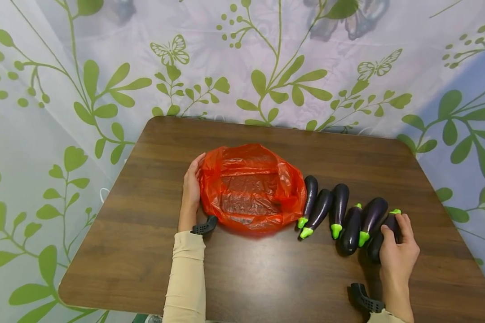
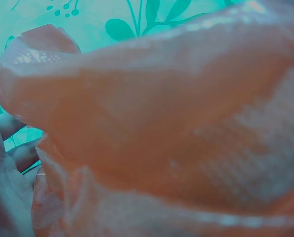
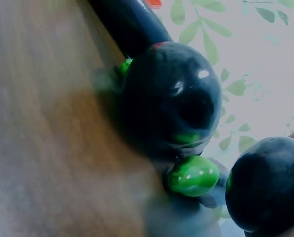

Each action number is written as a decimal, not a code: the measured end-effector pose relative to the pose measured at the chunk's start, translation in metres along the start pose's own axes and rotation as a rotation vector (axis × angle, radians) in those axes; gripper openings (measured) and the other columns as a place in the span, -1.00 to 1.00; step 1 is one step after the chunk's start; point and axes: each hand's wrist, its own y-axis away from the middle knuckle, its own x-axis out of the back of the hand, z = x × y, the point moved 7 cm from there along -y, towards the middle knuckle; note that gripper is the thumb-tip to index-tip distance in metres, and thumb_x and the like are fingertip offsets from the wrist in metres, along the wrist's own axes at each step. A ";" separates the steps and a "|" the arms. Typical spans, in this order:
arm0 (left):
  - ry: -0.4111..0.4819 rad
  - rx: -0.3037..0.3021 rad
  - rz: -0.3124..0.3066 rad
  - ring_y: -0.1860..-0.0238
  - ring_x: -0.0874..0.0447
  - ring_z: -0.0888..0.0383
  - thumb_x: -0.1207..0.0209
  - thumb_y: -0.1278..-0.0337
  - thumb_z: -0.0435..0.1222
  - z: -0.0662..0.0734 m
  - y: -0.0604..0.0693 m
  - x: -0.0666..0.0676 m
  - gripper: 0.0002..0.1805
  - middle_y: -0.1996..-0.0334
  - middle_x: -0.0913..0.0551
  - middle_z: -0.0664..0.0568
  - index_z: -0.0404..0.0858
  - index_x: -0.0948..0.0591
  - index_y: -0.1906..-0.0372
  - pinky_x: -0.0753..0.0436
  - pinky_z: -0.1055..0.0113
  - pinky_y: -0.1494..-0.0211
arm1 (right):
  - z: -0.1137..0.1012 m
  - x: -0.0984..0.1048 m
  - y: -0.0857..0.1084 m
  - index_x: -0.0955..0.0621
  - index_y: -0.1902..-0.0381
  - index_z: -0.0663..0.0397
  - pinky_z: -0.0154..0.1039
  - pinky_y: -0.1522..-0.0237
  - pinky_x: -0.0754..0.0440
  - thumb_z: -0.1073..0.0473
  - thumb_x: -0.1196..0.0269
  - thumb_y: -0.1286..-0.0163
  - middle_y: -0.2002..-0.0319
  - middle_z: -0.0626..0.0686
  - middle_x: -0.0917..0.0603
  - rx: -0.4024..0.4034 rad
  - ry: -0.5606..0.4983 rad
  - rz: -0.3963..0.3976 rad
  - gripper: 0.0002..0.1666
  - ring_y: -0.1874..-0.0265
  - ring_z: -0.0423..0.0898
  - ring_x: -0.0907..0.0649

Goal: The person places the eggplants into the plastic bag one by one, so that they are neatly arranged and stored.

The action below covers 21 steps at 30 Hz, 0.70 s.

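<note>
Steadying the red plastic bag (image 1: 214, 197) with one side while taking hold of an eggplant with the other is the step in hand, as I judge it. The bag sits around the middle of the desk (image 1: 258, 278), its mouth spread wide and facing up. The left hand (image 1: 191, 184) rests against the outside of its left wall, fingers extended and somewhat apart, without pinching the film. Keep that touch light: thin plastic would likely fold inward under a firm push.

At the far right of the row, the right hand (image 1: 402, 251) has its thumb and fingers clamped on the held eggplant (image 1: 376, 246), thumb to the left, fingers to the right, green cap pointing to the far side. I cannot tell whether it is clear of the desk. The skin looks glossy, so a grip around the thick body should be safer than one on the cap. The neighbouring eggplant (image 1: 373, 215) lies just left of it; raising the hand straight up before moving sideways would avoid rolling the five loose eggplants, the leftmost of which lies right beside the bag.
</note>
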 end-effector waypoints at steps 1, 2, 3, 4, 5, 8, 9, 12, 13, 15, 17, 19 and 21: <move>0.000 0.000 -0.001 -0.41 -0.45 0.05 0.24 -0.59 0.17 0.000 0.000 0.000 -0.31 -0.42 -0.49 -0.04 -0.18 -0.44 -0.48 -0.35 0.10 -0.55 | -0.001 0.000 0.000 -0.37 -0.55 -0.01 -0.46 -0.55 0.03 0.21 -0.11 -0.54 -0.61 -0.13 -0.21 0.003 -0.001 -0.002 -0.36 -0.61 -0.21 -0.13; 0.001 -0.001 0.001 -0.40 -0.46 0.05 0.23 -0.58 0.18 0.000 0.000 0.000 -0.30 -0.41 -0.50 -0.03 -0.18 -0.45 -0.47 -0.36 0.09 -0.55 | -0.002 0.000 0.000 -0.38 -0.55 -0.01 -0.47 -0.55 0.02 0.22 -0.12 -0.54 -0.61 -0.12 -0.21 0.007 -0.003 -0.003 -0.36 -0.61 -0.21 -0.14; -0.003 -0.003 -0.001 -0.40 -0.46 0.04 0.23 -0.58 0.19 0.001 0.000 0.000 -0.30 -0.42 -0.50 -0.03 -0.18 -0.44 -0.48 -0.35 0.09 -0.55 | -0.004 -0.001 0.001 -0.37 -0.55 -0.01 -0.47 -0.55 0.02 0.22 -0.12 -0.54 -0.61 -0.12 -0.21 0.009 -0.009 -0.006 -0.36 -0.61 -0.21 -0.13; -0.004 -0.003 0.000 -0.40 -0.46 0.05 0.23 -0.58 0.19 0.001 0.000 0.000 -0.29 -0.41 -0.50 -0.03 -0.19 -0.44 -0.48 -0.35 0.08 -0.55 | -0.005 -0.001 0.001 -0.37 -0.55 -0.01 -0.48 -0.54 0.02 0.22 -0.12 -0.54 -0.61 -0.11 -0.21 0.014 -0.009 -0.008 -0.36 -0.61 -0.21 -0.14; -0.005 -0.006 -0.001 -0.40 -0.46 0.05 0.23 -0.58 0.19 0.001 0.001 0.000 -0.29 -0.41 -0.50 -0.03 -0.20 -0.44 -0.48 -0.35 0.08 -0.55 | -0.006 -0.001 0.001 -0.37 -0.55 0.00 -0.48 -0.54 0.02 0.22 -0.12 -0.54 -0.61 -0.10 -0.21 0.019 -0.008 -0.010 -0.36 -0.61 -0.20 -0.14; -0.008 -0.008 -0.001 -0.40 -0.46 0.05 0.24 -0.58 0.18 0.002 0.001 0.000 -0.29 -0.41 -0.50 -0.03 -0.20 -0.43 -0.48 -0.35 0.08 -0.55 | -0.010 -0.002 0.001 -0.37 -0.55 0.00 -0.48 -0.54 0.00 0.23 -0.11 -0.54 -0.61 -0.09 -0.21 0.028 0.001 -0.012 -0.36 -0.61 -0.19 -0.14; -0.008 -0.008 -0.001 -0.40 -0.46 0.05 0.24 -0.58 0.18 0.002 0.001 0.000 -0.29 -0.41 -0.50 -0.03 -0.20 -0.44 -0.48 -0.35 0.08 -0.55 | -0.012 -0.003 0.001 -0.37 -0.55 0.00 -0.48 -0.54 0.00 0.23 -0.11 -0.54 -0.61 -0.09 -0.21 0.031 0.001 -0.013 -0.36 -0.61 -0.19 -0.14; -0.006 -0.009 0.002 -0.40 -0.46 0.05 0.25 -0.59 0.17 0.002 0.001 0.000 -0.31 -0.41 -0.50 -0.03 -0.18 -0.45 -0.47 -0.36 0.08 -0.54 | -0.017 -0.004 0.001 -0.37 -0.55 -0.01 -0.46 -0.54 0.00 0.23 -0.11 -0.54 -0.61 -0.10 -0.22 0.043 0.009 -0.014 -0.36 -0.61 -0.19 -0.14; -0.006 -0.009 0.004 -0.40 -0.46 0.06 0.25 -0.59 0.17 0.002 0.001 0.000 -0.32 -0.40 -0.50 -0.03 -0.17 -0.46 -0.47 -0.36 0.09 -0.54 | -0.019 -0.004 0.001 -0.37 -0.55 -0.01 -0.45 -0.55 -0.01 0.23 -0.11 -0.54 -0.61 -0.11 -0.22 0.047 0.009 -0.016 -0.36 -0.61 -0.19 -0.14; -0.007 -0.010 0.005 -0.39 -0.46 0.05 0.25 -0.59 0.17 0.002 0.001 0.000 -0.33 -0.40 -0.50 -0.03 -0.16 -0.46 -0.46 -0.36 0.09 -0.54 | -0.022 -0.005 0.001 -0.37 -0.55 -0.02 -0.44 -0.55 -0.02 0.23 -0.11 -0.55 -0.61 -0.12 -0.22 0.051 0.001 -0.021 -0.36 -0.61 -0.19 -0.14; -0.009 -0.012 0.001 -0.39 -0.47 0.05 0.26 -0.59 0.16 0.002 0.001 0.000 -0.33 -0.40 -0.50 -0.04 -0.15 -0.46 -0.46 -0.36 0.08 -0.55 | -0.025 -0.006 0.001 -0.38 -0.54 -0.02 -0.45 -0.54 -0.02 0.24 -0.12 -0.54 -0.61 -0.12 -0.23 0.057 -0.005 -0.025 -0.36 -0.61 -0.19 -0.15; -0.012 -0.012 -0.001 -0.39 -0.47 0.05 0.26 -0.59 0.16 0.001 0.001 0.000 -0.33 -0.40 -0.51 -0.02 -0.14 -0.46 -0.46 -0.36 0.07 -0.54 | -0.028 -0.007 0.001 -0.39 -0.54 -0.01 -0.46 -0.54 -0.04 0.25 -0.12 -0.53 -0.60 -0.11 -0.24 0.069 -0.003 -0.026 -0.36 -0.60 -0.19 -0.17; -0.017 -0.014 -0.005 -0.39 -0.46 0.05 0.26 -0.60 0.16 0.001 0.001 0.000 -0.34 -0.40 -0.50 -0.02 -0.14 -0.46 -0.46 -0.36 0.06 -0.54 | -0.030 -0.008 0.001 -0.39 -0.54 -0.02 -0.47 -0.53 -0.04 0.25 -0.12 -0.53 -0.60 -0.11 -0.25 0.081 0.012 -0.029 -0.36 -0.60 -0.19 -0.17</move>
